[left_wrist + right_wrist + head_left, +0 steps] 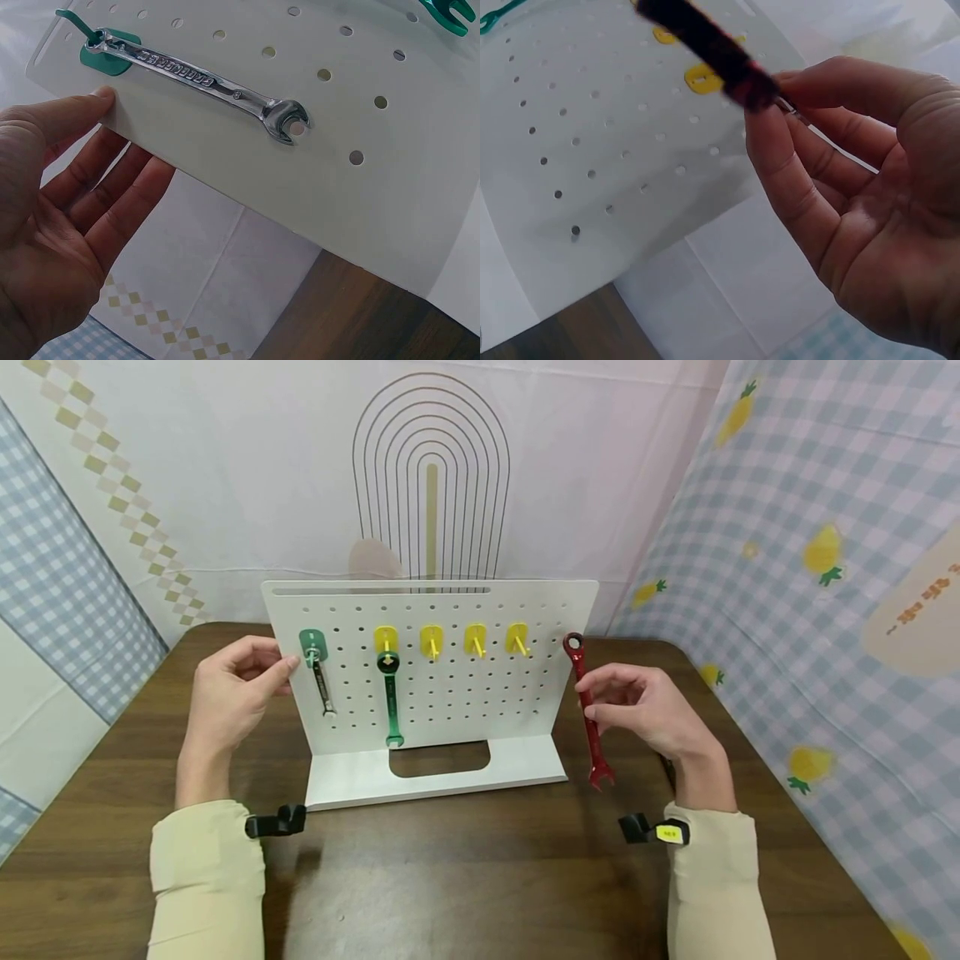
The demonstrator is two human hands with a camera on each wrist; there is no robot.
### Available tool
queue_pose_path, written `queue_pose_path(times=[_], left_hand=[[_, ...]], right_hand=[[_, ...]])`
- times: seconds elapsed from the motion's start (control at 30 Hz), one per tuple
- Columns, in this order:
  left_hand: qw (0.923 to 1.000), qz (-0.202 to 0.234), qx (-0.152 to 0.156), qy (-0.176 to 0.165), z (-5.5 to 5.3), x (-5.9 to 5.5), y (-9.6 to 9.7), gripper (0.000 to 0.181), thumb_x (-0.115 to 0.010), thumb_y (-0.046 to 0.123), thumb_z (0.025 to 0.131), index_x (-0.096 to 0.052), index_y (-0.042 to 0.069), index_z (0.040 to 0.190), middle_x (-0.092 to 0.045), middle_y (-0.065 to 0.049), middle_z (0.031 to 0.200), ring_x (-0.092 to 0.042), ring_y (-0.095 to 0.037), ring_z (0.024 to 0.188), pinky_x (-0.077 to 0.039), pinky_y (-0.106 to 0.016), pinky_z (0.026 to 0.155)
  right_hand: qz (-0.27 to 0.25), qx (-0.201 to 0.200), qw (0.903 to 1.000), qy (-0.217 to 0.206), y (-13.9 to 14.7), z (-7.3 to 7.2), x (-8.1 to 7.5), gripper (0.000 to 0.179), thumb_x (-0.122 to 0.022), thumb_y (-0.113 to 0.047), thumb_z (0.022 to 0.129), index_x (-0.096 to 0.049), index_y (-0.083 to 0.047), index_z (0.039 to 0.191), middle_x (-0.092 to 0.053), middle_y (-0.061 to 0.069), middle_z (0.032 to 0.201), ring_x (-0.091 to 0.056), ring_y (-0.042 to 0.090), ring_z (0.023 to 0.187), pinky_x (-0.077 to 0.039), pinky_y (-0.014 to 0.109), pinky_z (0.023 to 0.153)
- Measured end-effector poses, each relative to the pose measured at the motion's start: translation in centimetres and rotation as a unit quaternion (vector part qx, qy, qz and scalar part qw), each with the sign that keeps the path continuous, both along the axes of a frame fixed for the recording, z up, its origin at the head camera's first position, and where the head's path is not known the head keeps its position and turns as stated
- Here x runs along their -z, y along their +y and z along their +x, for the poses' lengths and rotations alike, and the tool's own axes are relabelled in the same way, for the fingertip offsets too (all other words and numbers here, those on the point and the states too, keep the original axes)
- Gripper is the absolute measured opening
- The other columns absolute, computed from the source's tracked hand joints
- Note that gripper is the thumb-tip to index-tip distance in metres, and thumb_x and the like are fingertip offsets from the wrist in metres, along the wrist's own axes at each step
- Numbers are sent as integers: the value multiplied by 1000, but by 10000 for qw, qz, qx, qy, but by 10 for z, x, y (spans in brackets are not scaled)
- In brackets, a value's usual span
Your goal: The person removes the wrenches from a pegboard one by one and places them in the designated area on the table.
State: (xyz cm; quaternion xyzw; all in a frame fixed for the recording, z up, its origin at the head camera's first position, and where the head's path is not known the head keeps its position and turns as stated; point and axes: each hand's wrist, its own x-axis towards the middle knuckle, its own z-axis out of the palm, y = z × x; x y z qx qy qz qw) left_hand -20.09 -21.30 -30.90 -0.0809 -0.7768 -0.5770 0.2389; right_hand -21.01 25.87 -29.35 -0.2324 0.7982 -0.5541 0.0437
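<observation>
A white pegboard [450, 702] stands on the table. My left hand [236, 697] pinches its left edge, thumb on the front face and fingers behind. Close by, a small silver wrench [202, 79] hangs from a green hook [313, 643]. A green ratchet wrench [392, 702] hangs from the leftmost yellow hook [386, 637]. Just off the board's right edge, my right hand [648, 710] pinches a red ratchet wrench [588, 714] between thumb and fingers, ring end up and open end down. In the right wrist view the red wrench [705, 45] looks dark and blurred.
Three yellow hooks [476, 641] without tools line the board's right half. A brown wooden table [450, 877] lies under the board's foot. Patterned cloth [810, 635] hangs at the back and on both sides.
</observation>
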Motion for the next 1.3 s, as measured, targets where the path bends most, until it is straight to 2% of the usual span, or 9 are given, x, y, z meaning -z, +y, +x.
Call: queue_pose_path(times=[0.27, 0.47, 0.6, 0.93, 1.1, 1.3], left_hand=[[10000, -19, 41, 50, -1, -1, 0, 20, -70, 2, 84, -63, -9, 99, -61, -4, 71, -59, -4, 55, -56, -17, 56], [10000, -31, 52, 75, -2, -2, 1, 20, -70, 1, 84, -63, -10, 99, -61, -6, 71, -59, -4, 55, -56, -16, 56], [10000, -30, 42, 64, -3, -1, 0, 20, -70, 2, 84, -63, -9, 100, -61, -6, 71, -59, -4, 55, -56, -16, 56], [10000, -7, -48, 12, -19, 18, -12, 21, -72, 4, 83, -65, -5, 101, -61, -2, 71, -60, -5, 55, -56, -17, 55], [10000, -20, -50, -11, -11, 10, -7, 21, -72, 3, 84, -64, -7, 100, -61, -2, 71, -60, -4, 55, -56, -17, 55], [10000, 49, 41, 16, -2, 0, -1, 20, -71, 1, 84, -63, -9, 99, -61, -3, 70, -59, -4, 54, -56, -16, 55]], right_hand=[[70, 115, 9998, -133, 11, -2, 3, 25, -73, -5, 83, -64, -1, 106, -64, 21, 92, -64, 27, 73, -59, 48, 64], [195, 159, 9993, -280, 18, -3, 4, 26, -73, -7, 84, -64, -2, 107, -62, 27, 95, -64, 29, 74, -60, 46, 65], [281, 209, 9986, -394, 25, -3, 5, 26, -73, -9, 84, -63, -2, 108, -62, 27, 96, -65, 29, 76, -60, 47, 66], [617, 337, 9968, -389, 42, -4, 9, 26, -72, -14, 85, -64, -4, 108, -64, 21, 95, -65, 29, 76, -59, 47, 66], [671, 361, 9957, -531, 48, -5, 12, 26, -72, -14, 86, -64, -3, 108, -63, 21, 95, -65, 29, 77, -59, 50, 67], [744, 534, 9936, -659, 55, -5, 15, 28, -73, -14, 85, -64, -2, 109, -63, 19, 95, -65, 29, 77, -59, 48, 66]])
